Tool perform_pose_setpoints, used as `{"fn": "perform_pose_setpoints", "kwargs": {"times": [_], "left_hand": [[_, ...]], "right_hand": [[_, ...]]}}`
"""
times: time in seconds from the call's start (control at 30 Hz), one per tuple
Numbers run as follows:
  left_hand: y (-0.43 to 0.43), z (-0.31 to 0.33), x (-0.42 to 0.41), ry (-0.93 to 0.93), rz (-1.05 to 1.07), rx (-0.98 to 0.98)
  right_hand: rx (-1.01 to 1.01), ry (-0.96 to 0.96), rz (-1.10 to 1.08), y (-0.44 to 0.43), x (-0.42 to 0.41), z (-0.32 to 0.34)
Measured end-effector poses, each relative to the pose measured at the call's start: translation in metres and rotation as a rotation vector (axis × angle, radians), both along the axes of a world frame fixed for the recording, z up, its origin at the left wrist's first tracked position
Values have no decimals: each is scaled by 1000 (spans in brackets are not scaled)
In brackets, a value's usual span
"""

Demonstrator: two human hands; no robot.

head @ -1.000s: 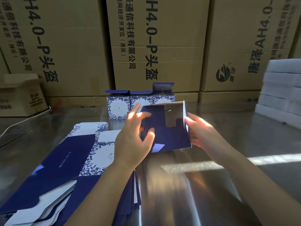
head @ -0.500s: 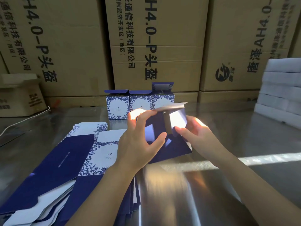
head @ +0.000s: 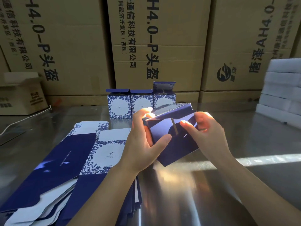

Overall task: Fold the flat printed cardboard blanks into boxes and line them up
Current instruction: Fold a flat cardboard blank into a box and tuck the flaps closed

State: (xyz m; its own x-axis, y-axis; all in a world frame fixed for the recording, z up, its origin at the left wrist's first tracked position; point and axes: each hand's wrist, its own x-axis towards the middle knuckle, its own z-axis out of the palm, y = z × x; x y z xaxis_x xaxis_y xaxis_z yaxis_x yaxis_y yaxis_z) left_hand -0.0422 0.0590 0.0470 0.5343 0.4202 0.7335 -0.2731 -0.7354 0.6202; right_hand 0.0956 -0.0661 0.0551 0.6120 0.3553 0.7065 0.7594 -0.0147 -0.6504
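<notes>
So far three folded boxes (head: pixel 141 104) stand in a row far centre on the surface (head: pixel 211 185). A fourth box (head: pixel 172 144), half-formed, is held just nearer: the left hand (head: pixel 143 144) wraps its grip round one side, the right hand (head: pixel 206 132) pinches its flap. Many flat blanks (head: pixel 78 160) wait near left.

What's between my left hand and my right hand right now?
The half-folded blue box: the left hand grips its left side, and the right hand pinches its right edge. The head view shows it.

Brown cartons (head: pixel 156 46), white foam stack (head: pixel 280 90)
</notes>
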Motion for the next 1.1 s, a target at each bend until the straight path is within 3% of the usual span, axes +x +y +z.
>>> {"fn": "perform_pose_setpoints", "kwargs": {"times": [0.13, 0.23, 0.3, 0.5, 0.6, 0.73, 0.8, 0.97, 1.1], "left_hand": [[-4, 5, 1, -38, -179, -239], [-7, 12, 7, -141, -246, -678], [-6, 15, 10, -134, -203, -872], [1, 20, 11, -71, -125, -1090], [2, 19, 9, 98, -114, -1173], [-3, 6, 12, 354, -117, -1190], [-6, 2, 14, 375, -79, -1191], [-1, 14, 12, 173, -108, -1239], [0, 16, 7, 25, 14, -847]], "right_hand": [[52, 11, 68, -5, 2, 1], [57, 21, 94, -6, 6, 0], [86, 37, 119, -6, 7, 0], [98, 36, 134, -8, 5, 2], [67, 5, 127, -11, 3, 4], [-60, -201, 102, -5, -8, 0], [-108, -303, 87, -2, -11, -3], [-93, -293, 102, -3, -12, -2], [-94, -321, 133, -5, -19, 0]]}}
